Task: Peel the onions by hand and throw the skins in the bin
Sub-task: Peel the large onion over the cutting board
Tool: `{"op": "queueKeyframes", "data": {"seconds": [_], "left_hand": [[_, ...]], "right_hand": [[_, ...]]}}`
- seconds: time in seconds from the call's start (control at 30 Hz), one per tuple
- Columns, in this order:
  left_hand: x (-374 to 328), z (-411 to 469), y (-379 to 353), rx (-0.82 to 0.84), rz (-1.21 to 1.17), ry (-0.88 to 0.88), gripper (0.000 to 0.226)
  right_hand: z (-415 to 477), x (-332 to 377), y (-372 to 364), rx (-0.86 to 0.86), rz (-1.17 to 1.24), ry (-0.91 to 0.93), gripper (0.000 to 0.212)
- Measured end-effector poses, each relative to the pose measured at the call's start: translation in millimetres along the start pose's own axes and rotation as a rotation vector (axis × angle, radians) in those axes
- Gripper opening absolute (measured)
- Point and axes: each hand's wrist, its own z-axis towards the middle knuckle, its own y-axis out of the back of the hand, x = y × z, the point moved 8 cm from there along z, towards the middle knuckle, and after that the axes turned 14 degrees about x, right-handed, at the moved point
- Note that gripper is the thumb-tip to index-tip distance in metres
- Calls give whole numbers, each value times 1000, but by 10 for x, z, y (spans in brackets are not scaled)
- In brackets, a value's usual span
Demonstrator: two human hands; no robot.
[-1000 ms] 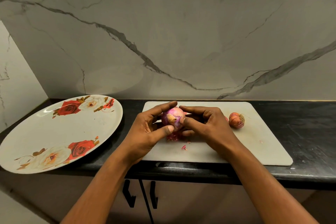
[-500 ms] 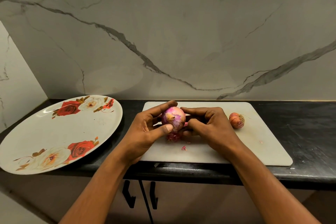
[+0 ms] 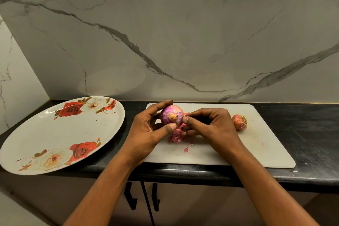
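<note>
**Fingers busy on a half-bared onion**

Fingers (image 3: 161, 105) of the left hand (image 3: 145, 132) curl round the purple onion (image 3: 171, 115), held just above the white cutting board (image 3: 256, 152) with the thumb pressed beneath. Seen from the head camera, the right hand (image 3: 214, 126) pinches the onion's side, where papery skin clings. Loose pink skins (image 3: 177, 136) lie heaped on the board below. An unpeeled onion (image 3: 239, 122) sits just beside the right hand. A floral plate (image 3: 55, 134) rests on the black counter (image 3: 302, 130). No bin shows. I'd worry that a hard tug sends the slick bulb squirting free, or that flakes scatter off the board when gathered.
</note>
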Motion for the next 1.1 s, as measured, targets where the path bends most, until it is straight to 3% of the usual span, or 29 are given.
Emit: {"op": "queueKeyframes", "data": {"seconds": [0.5, 0.8, 1.1], "left_hand": [[-71, -24, -45, 19, 210, -37, 61], [-43, -13, -21, 27, -92, -41, 58], [-7, -7, 5, 29, -156, -24, 51]], "right_hand": [[3, 43, -6, -32, -375, 30, 8], [-4, 9, 64, -97, -281, -2, 11], [2, -6, 18, -69, -119, -14, 18]]}}
